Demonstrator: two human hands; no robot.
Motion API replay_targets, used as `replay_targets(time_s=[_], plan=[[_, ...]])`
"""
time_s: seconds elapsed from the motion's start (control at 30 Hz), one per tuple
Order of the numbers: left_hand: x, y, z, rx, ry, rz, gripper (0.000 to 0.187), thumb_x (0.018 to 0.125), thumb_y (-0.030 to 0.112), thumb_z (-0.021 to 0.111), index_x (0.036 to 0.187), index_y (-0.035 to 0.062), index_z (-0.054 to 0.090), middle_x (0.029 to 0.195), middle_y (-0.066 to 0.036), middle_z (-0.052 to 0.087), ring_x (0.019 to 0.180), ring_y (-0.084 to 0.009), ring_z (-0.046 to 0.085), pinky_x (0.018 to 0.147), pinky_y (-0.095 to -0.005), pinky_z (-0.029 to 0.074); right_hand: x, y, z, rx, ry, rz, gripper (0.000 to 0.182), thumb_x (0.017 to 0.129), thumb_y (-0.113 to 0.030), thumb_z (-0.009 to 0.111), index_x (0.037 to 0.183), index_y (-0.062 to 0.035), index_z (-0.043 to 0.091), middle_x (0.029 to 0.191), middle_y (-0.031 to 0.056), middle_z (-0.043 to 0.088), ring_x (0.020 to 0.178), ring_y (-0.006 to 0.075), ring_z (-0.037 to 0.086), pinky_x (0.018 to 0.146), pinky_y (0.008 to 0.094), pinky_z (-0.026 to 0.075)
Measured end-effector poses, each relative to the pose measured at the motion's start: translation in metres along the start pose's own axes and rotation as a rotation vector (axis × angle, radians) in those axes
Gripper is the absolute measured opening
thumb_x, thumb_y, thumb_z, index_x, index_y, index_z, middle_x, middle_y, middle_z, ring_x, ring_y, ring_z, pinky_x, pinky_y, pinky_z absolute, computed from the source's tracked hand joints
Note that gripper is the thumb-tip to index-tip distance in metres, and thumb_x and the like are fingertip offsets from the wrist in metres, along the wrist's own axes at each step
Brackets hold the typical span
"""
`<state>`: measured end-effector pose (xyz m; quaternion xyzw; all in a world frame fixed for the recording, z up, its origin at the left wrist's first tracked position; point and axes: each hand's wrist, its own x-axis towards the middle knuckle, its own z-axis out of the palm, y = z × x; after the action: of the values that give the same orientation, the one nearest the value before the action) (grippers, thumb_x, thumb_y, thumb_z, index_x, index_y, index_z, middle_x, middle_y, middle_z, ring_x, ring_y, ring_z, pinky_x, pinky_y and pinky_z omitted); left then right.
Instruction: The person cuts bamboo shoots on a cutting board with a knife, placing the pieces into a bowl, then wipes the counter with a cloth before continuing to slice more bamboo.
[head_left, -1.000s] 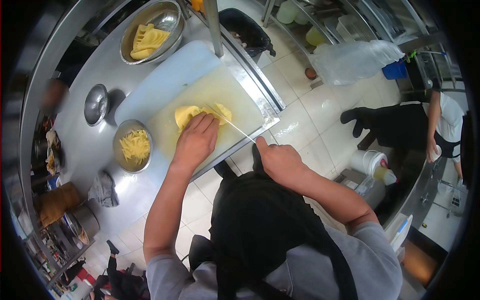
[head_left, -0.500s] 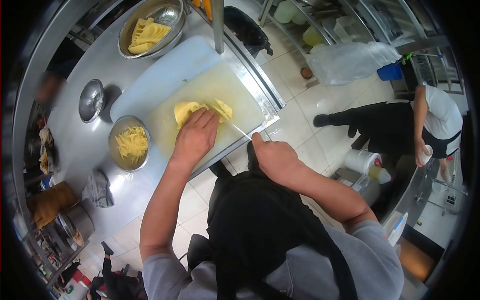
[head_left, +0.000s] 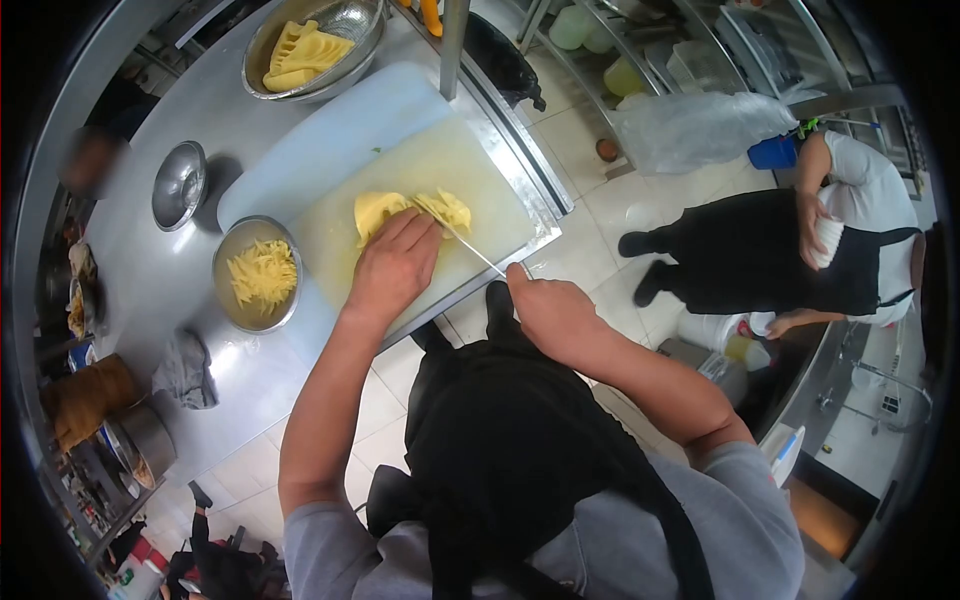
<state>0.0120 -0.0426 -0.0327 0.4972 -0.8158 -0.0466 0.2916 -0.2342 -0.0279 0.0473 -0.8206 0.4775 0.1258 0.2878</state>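
My left hand (head_left: 398,265) presses its bent fingers on a yellow fruit chunk (head_left: 378,212) that looks like pineapple, on the pale cutting board (head_left: 485,200). My right hand (head_left: 555,315) is wrapped round the handle of a knife (head_left: 480,256), most of the handle hidden in the fist. The blade points up and left, its front part right beside my left fingertips. Cut yellow slices (head_left: 449,208) lie against the blade's far side. Left of the board, a metal bowl (head_left: 222,292) holds yellow strips (head_left: 264,276).
A larger metal bowl (head_left: 365,65) with scalloped yellow pieces (head_left: 304,52) stands behind a bluish board (head_left: 330,135). A small steel bowl (head_left: 180,187) and a grey cloth (head_left: 186,372) lie further left. A metal post (head_left: 453,50) rises beside the boards. On the right stands a co-worker (head_left: 790,240) in a black apron.
The knife stays beside the fruit; its blade has shifted slightly. The slices beside it look more spread. The co-worker has turned and stepped, now holding a white object against the apron.
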Motion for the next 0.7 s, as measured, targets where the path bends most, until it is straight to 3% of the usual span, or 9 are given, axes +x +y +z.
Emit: replay_targets(time_s=[0.13,0.23,0.7], plan=[[-0.003,0.000,-0.001,-0.009,0.027,0.014,0.014,0.086,0.006,0.070,0.100,0.0036,0.071,0.111,-0.008,0.070,0.114,-0.0269,0.065,0.096,-0.0389,0.055,-0.008,-0.005,-0.010,0.011,0.057,-0.037,0.031,0.081,0.004,0.057,0.110,0.0058,0.046,0.072,0.0246,0.067,0.070,0.0460,0.068,0.065,0.0548,0.054],[-0.004,-0.001,0.001,-0.012,0.042,0.006,0.014,0.085,0.005,0.070,0.099,0.0042,0.071,0.110,-0.007,0.070,0.114,-0.0263,0.065,0.096,-0.0385,0.055,-0.006,-0.001,0.000,-0.054,-0.008,-0.013,0.024,0.085,0.001,0.056,0.107,0.0037,0.048,0.076,0.0231,0.070,0.075,0.0422,0.071,0.066,0.0513,0.056],[-0.007,-0.003,0.002,-0.002,0.056,0.027,0.014,0.085,0.007,0.073,0.099,0.0057,0.072,0.111,-0.005,0.070,0.116,-0.0258,0.065,0.096,-0.0387,0.055,-0.013,-0.002,-0.011,-0.076,-0.001,-0.026,0.023,0.087,-0.001,0.057,0.109,0.0030,0.049,0.077,0.0223,0.070,0.074,0.0431,0.071,0.067,0.0523,0.056]])
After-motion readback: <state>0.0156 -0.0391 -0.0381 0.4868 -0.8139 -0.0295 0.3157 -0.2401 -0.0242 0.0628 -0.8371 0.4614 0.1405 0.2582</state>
